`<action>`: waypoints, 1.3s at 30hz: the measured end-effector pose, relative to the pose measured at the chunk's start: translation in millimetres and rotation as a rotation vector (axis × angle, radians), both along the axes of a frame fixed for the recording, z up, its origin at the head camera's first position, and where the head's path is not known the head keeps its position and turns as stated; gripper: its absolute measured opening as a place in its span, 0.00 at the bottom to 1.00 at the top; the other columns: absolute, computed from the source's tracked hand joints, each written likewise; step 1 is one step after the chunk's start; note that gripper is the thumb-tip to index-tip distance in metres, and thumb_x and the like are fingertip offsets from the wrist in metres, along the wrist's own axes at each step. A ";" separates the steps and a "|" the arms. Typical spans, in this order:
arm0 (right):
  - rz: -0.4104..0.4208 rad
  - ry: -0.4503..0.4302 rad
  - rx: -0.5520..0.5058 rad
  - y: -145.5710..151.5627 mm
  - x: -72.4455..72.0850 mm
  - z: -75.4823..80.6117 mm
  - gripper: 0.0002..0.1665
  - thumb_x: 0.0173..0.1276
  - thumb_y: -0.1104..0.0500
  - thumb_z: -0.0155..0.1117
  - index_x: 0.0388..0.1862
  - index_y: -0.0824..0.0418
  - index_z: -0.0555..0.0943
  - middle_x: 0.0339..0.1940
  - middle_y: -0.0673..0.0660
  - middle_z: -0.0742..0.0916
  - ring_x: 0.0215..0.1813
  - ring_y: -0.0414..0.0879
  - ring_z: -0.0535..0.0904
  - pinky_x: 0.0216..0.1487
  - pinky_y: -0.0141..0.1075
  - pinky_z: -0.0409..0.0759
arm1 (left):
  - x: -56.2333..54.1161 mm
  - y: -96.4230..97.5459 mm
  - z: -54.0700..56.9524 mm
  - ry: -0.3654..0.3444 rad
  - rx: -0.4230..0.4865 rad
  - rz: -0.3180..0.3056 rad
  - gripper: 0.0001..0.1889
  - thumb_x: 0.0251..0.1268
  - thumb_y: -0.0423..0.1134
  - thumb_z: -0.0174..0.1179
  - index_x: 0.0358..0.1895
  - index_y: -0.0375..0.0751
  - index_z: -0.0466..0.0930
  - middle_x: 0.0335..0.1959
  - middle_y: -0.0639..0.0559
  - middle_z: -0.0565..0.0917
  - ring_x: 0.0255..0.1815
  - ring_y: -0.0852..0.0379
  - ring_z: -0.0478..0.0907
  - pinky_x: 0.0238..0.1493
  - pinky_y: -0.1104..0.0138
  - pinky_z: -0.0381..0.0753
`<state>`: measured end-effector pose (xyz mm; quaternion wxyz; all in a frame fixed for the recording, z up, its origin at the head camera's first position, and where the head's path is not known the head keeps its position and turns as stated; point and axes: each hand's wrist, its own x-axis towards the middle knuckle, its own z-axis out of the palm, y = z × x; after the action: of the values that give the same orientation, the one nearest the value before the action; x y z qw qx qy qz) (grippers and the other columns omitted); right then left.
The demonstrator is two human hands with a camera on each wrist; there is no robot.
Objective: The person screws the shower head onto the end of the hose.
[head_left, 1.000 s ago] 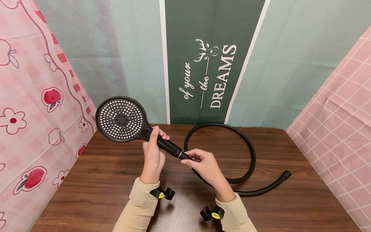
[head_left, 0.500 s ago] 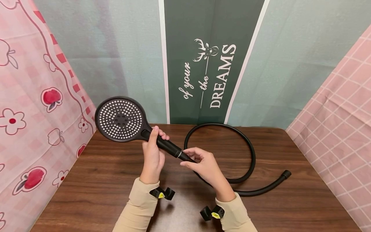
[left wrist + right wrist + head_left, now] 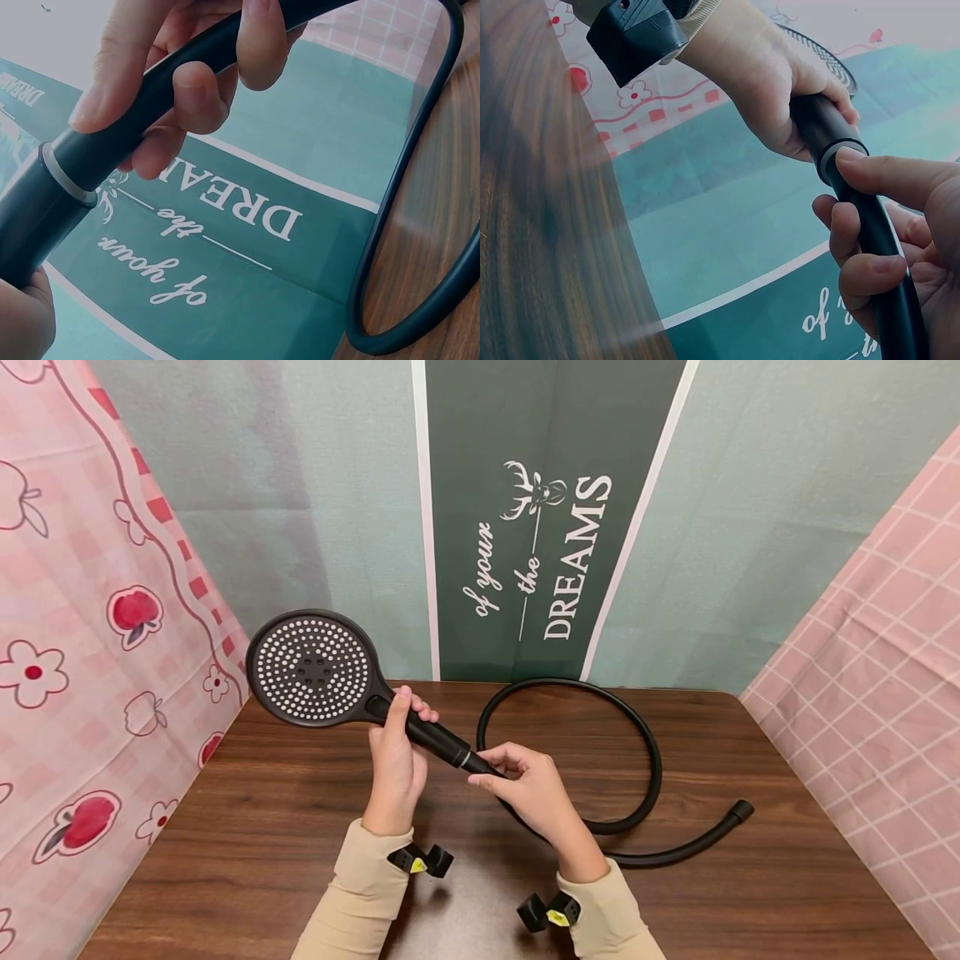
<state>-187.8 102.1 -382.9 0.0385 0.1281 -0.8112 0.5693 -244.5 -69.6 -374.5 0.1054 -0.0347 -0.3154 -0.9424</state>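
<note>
My left hand (image 3: pixel 399 760) grips the handle of a black shower head (image 3: pixel 311 668), thumb lying along its upper side. The round face with pale nozzles tilts up at the left in the head view. At the handle's lower end, the right hand (image 3: pixel 528 785) pinches the end of a black shower hose (image 3: pixel 654 760) between thumb and fingers. The hose end (image 3: pixel 112 139) meets the handle in line, with a pale ring at the joint. In the right wrist view, the right thumb (image 3: pixel 862 171) presses beside that ring. Whether the joint is threaded tight cannot be seen.
The hose loops over the brown wooden table (image 3: pixel 262 860), its free end (image 3: pixel 741 812) lying at the right. A green cloth (image 3: pixel 360 527) with lettering hangs behind. Pink patterned cloths stand at the left (image 3: pixel 90 693) and right (image 3: pixel 885 652).
My right thumb and fingers shift slightly at the hose end, out and back. The left hand, shower head and hose loop stay in place.
</note>
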 end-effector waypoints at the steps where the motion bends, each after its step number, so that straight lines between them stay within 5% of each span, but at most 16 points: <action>1: 0.001 -0.003 -0.002 0.0 -0.1 -0.1 0.12 0.59 0.59 0.76 0.41 0.57 0.86 0.33 0.57 0.89 0.27 0.36 0.78 0.26 0.28 0.75 | 0.0 0.0 0.0 -0.001 -0.001 0.000 0.05 0.76 0.36 0.53 0.38 0.41 0.69 0.23 0.55 0.77 0.24 0.63 0.76 0.34 0.72 0.82; 8: -0.001 -0.005 0.007 -0.5 -0.5 -0.8 0.10 0.59 0.59 0.76 0.40 0.57 0.87 0.27 0.55 0.87 0.25 0.38 0.77 0.25 0.29 0.75 | 0.2 0.1 0.7 -0.003 -0.002 0.000 0.05 0.76 0.36 0.53 0.38 0.41 0.69 0.23 0.55 0.77 0.23 0.63 0.75 0.33 0.72 0.82; 16: 0.013 -0.012 0.040 -0.2 -1.8 -1.8 0.10 0.62 0.57 0.74 0.40 0.61 0.86 0.26 0.62 0.86 0.27 0.51 0.80 0.26 0.29 0.77 | -0.4 0.2 0.5 -0.002 -0.006 0.004 0.06 0.76 0.35 0.53 0.37 0.41 0.69 0.23 0.55 0.77 0.23 0.63 0.75 0.33 0.72 0.82; 23: 0.039 -0.031 0.050 0.0 -1.7 -1.2 0.11 0.65 0.56 0.72 0.41 0.62 0.86 0.27 0.66 0.85 0.27 0.49 0.80 0.27 0.29 0.77 | -0.4 -0.1 0.3 -0.001 -0.007 0.009 0.06 0.75 0.35 0.53 0.36 0.41 0.70 0.22 0.55 0.77 0.23 0.63 0.76 0.33 0.72 0.82; 31: 0.018 0.033 0.031 -0.5 -0.7 -0.8 0.15 0.59 0.59 0.76 0.45 0.58 0.85 0.33 0.57 0.89 0.29 0.37 0.79 0.29 0.29 0.77 | 0.2 -0.5 0.2 0.003 -0.001 0.000 0.06 0.76 0.36 0.53 0.37 0.41 0.69 0.23 0.55 0.77 0.23 0.62 0.75 0.33 0.72 0.82; 39: -0.018 0.016 0.010 -1.9 0.7 0.2 0.13 0.58 0.59 0.77 0.43 0.56 0.87 0.31 0.56 0.89 0.27 0.37 0.78 0.26 0.28 0.75 | 0.0 0.1 0.2 0.005 -0.001 0.001 0.05 0.75 0.35 0.53 0.38 0.41 0.69 0.23 0.55 0.77 0.24 0.62 0.76 0.34 0.71 0.83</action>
<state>-187.1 100.2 -382.7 0.0495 0.1255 -0.8148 0.5638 -244.5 -69.5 -374.2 0.1069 -0.0370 -0.3155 -0.9422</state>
